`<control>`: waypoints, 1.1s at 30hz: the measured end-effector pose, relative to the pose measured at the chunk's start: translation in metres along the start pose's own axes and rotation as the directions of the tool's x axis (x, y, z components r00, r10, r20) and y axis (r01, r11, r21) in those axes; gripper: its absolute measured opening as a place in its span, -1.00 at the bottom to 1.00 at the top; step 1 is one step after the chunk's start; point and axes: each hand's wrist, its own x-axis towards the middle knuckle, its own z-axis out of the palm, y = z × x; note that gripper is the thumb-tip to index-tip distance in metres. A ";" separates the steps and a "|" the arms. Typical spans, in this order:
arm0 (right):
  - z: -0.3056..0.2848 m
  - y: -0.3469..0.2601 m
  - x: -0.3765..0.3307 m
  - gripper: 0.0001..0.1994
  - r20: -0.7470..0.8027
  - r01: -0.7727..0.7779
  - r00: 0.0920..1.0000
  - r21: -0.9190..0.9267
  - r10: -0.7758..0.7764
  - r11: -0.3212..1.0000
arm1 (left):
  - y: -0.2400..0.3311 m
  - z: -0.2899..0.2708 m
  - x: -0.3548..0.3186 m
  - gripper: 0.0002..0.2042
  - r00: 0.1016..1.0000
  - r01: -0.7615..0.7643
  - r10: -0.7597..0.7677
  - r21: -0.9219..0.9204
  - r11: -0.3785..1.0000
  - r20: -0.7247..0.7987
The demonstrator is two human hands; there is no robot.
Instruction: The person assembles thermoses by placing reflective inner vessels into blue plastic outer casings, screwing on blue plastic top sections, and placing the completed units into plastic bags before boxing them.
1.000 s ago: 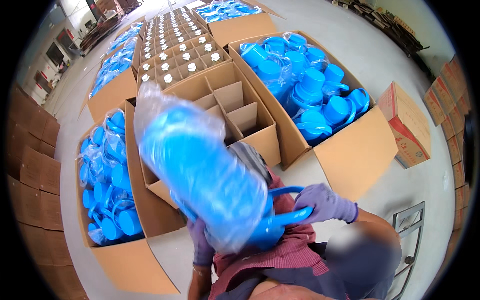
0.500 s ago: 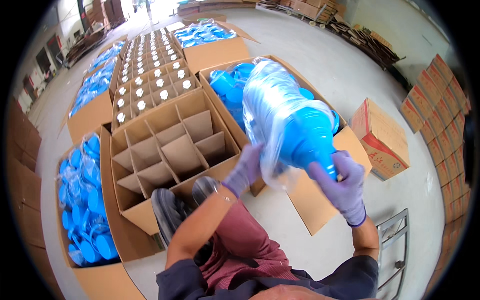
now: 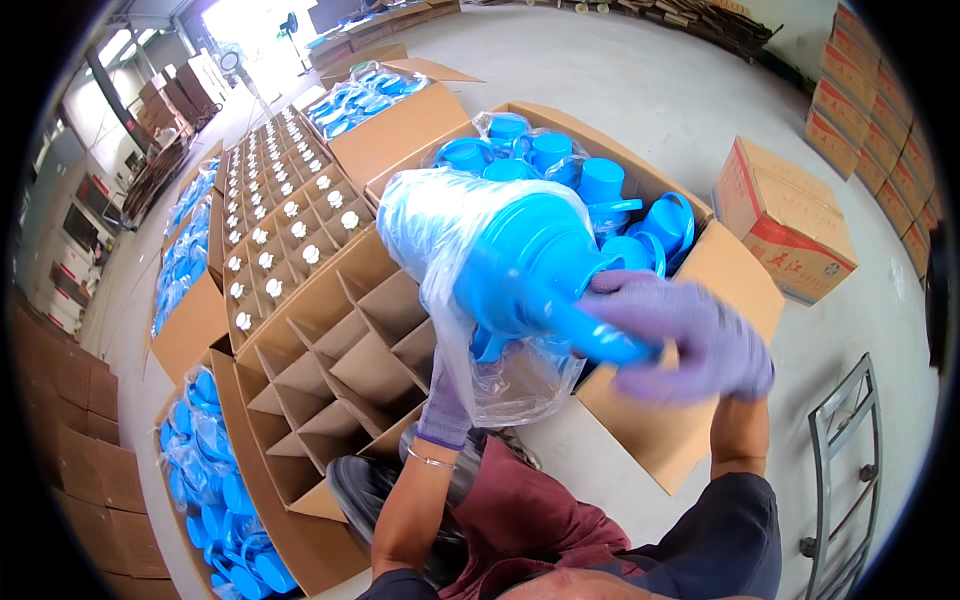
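Shift of blue jug (image 3: 525, 235) leftward, over the edge of filled carton (image 3: 665, 430) beside divided carton (image 3: 320, 500), hence nearer cells (image 3: 345, 440); held underneath in left hand (image 3: 447, 405); at handle (image 3: 600, 335), blurred right hand (image 3: 715, 345), grip impossible to tell.

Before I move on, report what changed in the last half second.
The plastic-wrapped blue container swung left: its wrapped end went from over the blue-filled right carton toward the divided carton. Nothing visibly let go: the left hand stays against the wrap, the right hand, blurred, at the blue handle.
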 end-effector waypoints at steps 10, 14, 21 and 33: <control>0.047 0.236 0.016 -0.59 -0.036 -0.542 0.837 -0.198 0.546 0.817 | -0.007 -0.009 -0.014 -0.55 0.994 0.006 0.033 0.360 0.933 -0.102; 0.099 0.325 -0.004 -0.55 0.039 -0.414 0.813 -0.662 0.582 0.624 | -0.001 0.029 -0.018 -0.51 0.964 -0.192 0.261 0.539 0.820 -0.054; -0.048 0.275 0.037 -0.44 -0.344 -0.512 0.850 -0.355 0.400 0.782 | -0.001 0.106 0.012 -0.44 0.834 -0.394 0.551 0.711 0.583 0.010; -0.005 0.144 0.155 -0.06 -0.385 -0.442 0.883 -0.485 0.270 0.754 | -0.032 0.187 0.098 -0.64 0.991 -0.129 0.130 -0.298 0.946 -0.014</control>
